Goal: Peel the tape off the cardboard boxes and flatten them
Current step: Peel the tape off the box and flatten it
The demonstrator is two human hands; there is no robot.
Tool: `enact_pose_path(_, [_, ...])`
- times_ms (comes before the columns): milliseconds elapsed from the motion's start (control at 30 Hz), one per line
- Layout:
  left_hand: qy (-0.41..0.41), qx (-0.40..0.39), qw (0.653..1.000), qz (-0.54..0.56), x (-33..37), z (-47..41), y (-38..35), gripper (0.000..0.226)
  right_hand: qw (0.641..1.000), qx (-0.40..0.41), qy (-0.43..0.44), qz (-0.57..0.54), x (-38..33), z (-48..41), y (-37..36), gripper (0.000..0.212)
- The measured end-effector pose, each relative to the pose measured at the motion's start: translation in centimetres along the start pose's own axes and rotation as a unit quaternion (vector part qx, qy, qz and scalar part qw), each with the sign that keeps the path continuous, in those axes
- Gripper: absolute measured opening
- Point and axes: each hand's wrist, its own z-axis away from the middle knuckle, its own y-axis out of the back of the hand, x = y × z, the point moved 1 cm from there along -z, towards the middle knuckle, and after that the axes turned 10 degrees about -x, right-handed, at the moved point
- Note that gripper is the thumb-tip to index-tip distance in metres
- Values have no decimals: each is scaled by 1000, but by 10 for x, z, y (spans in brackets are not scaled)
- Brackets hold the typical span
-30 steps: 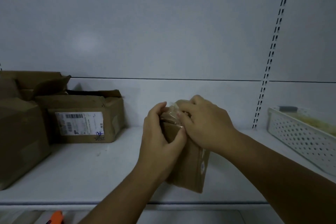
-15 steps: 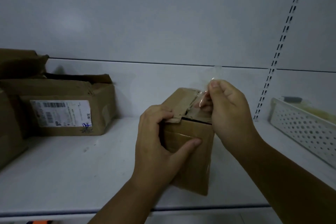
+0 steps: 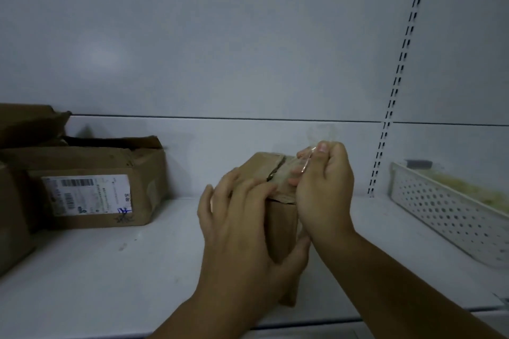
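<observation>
Left hand grips a small brown cardboard box on the white shelf; right hand pinches its clear tape. A white perforated plastic basket at the right edge holds something yellowish. An open labelled brown carton sits at the left.

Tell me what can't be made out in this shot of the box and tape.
Head view only.
Hidden by left hand: small box, left side.
Blurred, clear against wall: tape, loose end.
Too small: shipping label print.
Dim, cut by right edge: white basket contents.
</observation>
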Motion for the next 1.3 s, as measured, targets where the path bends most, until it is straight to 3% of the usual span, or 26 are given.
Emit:
enact_pose_path(133, [6,-110,985,-132,5,-6,10,60,974,-102,-153,-131,-6,-16,4,37])
enact_pose_path(200, [-15,-148,983,-111,-8,-13,25,51,954,-149,-213,-150,-12,-29,11,37])
enact_pose_path(300, [-39,-252,966,-46,-29,-22,54,55,957,-124,-214,-154,-22,-52,24,33])
enact_pose_path(367, [-39,-309,948,-62,-41,-25,73,63,954,-99,-201,-197,-26,-66,32,30])
enact_pose_path(467, [-24,-382,913,-143,-53,-31,98,77,917,-68,-228,-319,-22,-70,40,30])
enact_pose_path(533, [16,-434,883,-180,-61,-40,112,64,890,-62,-271,-363,-12,-55,34,28])
enact_pose_path(600, [99,-474,864,-139,-62,-55,119,36,888,-84,-292,-346,-2,-32,17,31])
enact_pose_path(667, [148,-431,880,-131,-55,-76,109,22,896,-128,-282,-317,2,-11,-3,35])
enact_pose_path(767, [190,-337,916,-108,-39,-98,72,31,907,-189,-254,-277,-6,-4,-17,31])
enact_pose_path(900, [220,-394,881,-143,-46,-100,34,42,883,-303,-262,-246,-13,-20,-4,24])
enact_pose_path(1067, [236,-397,875,-148,-56,-101,33,43,851,-402,-242,-236,-7,-55,45,28])
enact_pose_path(1200, [227,-402,875,-143,-53,-102,31,43,828,-499,-229,-110,11,-63,82,28])
enact_pose_path(1300, [231,-393,878,-146,-53,-103,30,41,863,-487,-131,-19,15,-61,82,22])
